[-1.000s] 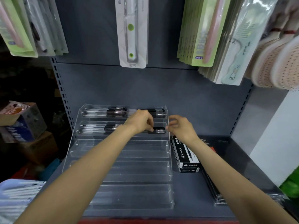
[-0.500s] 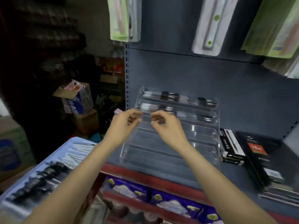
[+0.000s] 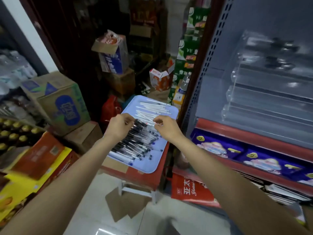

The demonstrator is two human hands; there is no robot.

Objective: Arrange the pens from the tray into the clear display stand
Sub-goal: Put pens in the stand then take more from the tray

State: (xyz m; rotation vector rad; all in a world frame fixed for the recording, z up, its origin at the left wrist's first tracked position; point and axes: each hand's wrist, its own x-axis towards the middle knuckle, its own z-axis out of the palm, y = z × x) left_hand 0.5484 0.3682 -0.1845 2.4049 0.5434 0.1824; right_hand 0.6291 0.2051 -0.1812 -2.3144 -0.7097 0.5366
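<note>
Centrally in the frame, a heap of black-and-clear pens lies on a pale blue tray, with white pens at its far end. Both hands hover just over the heap: the left hand and right hand have fingers loosely curled, holding nothing visible. The clear display stand sits blurred at the right, on a grey shelf.

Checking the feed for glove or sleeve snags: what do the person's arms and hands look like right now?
Both forearms are bare as far as the frame shows, with no sleeves in view. The left hand and right hand wear no gloves, and no watch, bracelet or ring can be seen. Nothing loose hangs from either arm.
</note>
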